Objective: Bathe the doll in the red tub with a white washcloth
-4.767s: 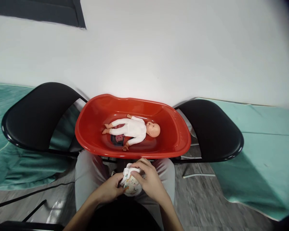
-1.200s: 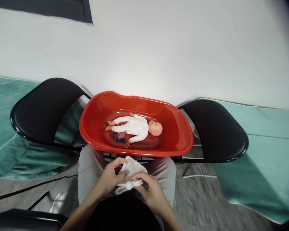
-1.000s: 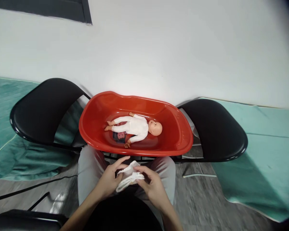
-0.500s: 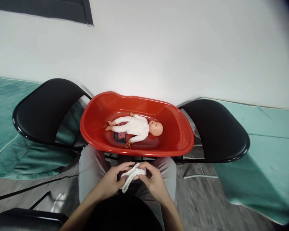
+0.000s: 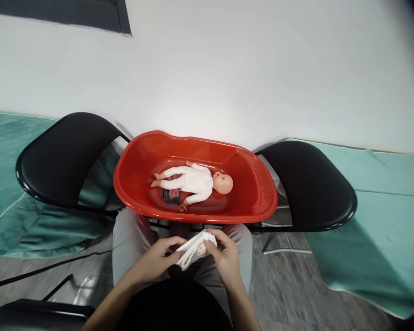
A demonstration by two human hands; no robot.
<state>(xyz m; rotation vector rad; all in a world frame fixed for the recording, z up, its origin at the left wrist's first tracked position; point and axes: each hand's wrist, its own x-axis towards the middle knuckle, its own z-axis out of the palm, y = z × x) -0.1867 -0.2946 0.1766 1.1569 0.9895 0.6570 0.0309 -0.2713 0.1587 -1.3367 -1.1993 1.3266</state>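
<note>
At the near side of a red tub (image 5: 193, 219), above a seated person's grey-trousered lap (image 5: 129, 248), a left hand (image 5: 158, 260) and a right hand (image 5: 227, 254) grasp a white cloth (image 5: 189, 252) between them, each pinching one side with thumb and fingers (a printed pattern shows near the right thumb). Inside the tub lies a doll (image 5: 196, 181) in white, head to the right, feet to the left. A black chair stands at the left (image 5: 58, 156) and another at the right (image 5: 320, 188), with a pale wall (image 5: 227, 69) on the far side
</note>
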